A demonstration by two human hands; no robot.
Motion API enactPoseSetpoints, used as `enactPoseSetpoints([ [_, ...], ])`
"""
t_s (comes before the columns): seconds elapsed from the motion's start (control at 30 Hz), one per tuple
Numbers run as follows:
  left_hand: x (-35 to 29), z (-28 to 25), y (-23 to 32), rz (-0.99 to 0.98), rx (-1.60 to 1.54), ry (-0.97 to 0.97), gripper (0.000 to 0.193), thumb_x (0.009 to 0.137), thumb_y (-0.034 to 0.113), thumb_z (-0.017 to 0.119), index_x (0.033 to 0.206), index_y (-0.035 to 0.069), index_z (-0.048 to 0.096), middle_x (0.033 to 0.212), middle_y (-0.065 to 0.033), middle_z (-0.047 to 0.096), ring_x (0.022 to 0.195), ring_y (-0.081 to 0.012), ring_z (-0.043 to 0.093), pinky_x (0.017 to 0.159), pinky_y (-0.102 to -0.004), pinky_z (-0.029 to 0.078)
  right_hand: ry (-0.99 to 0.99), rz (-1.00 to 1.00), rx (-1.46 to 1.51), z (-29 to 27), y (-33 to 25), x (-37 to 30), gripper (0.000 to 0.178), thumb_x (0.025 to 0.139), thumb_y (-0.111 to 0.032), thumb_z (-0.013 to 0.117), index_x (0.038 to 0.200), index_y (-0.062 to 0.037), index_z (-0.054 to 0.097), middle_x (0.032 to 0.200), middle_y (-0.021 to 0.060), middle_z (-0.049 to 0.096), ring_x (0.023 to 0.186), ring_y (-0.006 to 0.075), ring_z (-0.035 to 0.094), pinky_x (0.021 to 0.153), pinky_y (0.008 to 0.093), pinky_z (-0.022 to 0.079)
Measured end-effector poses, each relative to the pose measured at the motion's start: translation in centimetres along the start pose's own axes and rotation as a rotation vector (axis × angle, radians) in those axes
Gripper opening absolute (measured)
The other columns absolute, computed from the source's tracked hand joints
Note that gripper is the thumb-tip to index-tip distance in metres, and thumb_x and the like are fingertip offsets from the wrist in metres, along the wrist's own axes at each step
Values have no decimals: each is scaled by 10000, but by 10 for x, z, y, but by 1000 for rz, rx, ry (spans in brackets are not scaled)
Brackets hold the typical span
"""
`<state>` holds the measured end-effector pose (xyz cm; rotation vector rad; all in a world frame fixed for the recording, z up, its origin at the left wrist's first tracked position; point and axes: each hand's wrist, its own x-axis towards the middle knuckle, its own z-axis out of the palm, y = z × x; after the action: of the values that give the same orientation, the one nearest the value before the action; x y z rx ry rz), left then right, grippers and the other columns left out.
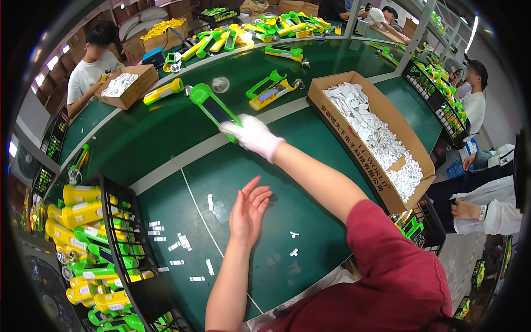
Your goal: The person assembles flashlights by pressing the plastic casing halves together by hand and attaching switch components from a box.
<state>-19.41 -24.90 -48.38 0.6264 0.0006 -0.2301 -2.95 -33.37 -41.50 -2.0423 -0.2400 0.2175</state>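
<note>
My right hand (254,135), in a white glove, reaches over the far side of the table and grips the near end of a green flashlight casing (212,106). A dark flat panel is set in the casing's face. My bare left hand (249,213) hovers over the green tabletop (221,265), palm turned inward, fingers apart and holding nothing. Left of it lie several small white flat strips (177,262). Two small white T-shaped pieces (293,253) lie to its right. Just beyond my right hand is an opened green and yellow flashlight (272,91).
A cardboard box (345,145) of small white parts stands at the right. A black crate (119,243) full of yellow and green flashlights is at the left. Along the far green belt (133,146) lie more flashlights. Co-workers sit at left and right.
</note>
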Motion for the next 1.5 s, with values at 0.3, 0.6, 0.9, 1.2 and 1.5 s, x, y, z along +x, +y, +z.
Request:
enactPoseSetpoints([
  [0.3,1,4,0,-58,102,58,346,944,218,398,1099,-60,534,899,-90,588,861,-161,541,820,-275,412,-52,131,75,32,32,82,461,749,-381,594,864,65,597,751,185,616,648,256,615,636,343,494],
  [0.6,-2,5,-1,-56,168,89,280,919,206,437,1036,-28,538,862,-67,545,829,-151,508,778,-263,408,282,-172,-374,-29,29,58,359,760,-258,566,961,39,581,967,249,580,887,378,579,827,414,463],
  [0.9,-3,8,-2,-64,137,142,237,910,157,450,1003,-38,547,845,-73,555,818,-154,524,781,-280,404,475,170,-686,-163,71,218,289,775,-199,511,967,-23,637,1021,185,618,954,271,611,785,348,500],
  [1.2,-5,0,-1,-123,134,187,214,909,116,452,999,-57,540,883,-130,583,840,-191,556,790,-306,425,94,-8,-1365,-279,145,326,326,730,-183,634,1030,-69,579,1036,140,602,921,266,601,766,342,509],
  [1.5,5,11,8,-225,253,223,188,908,88,423,966,-45,544,841,-121,540,769,-177,528,736,-278,407,492,472,253,-262,176,346,349,849,-279,543,1161,-135,484,1097,35,485,893,187,512,719,288,507],
])
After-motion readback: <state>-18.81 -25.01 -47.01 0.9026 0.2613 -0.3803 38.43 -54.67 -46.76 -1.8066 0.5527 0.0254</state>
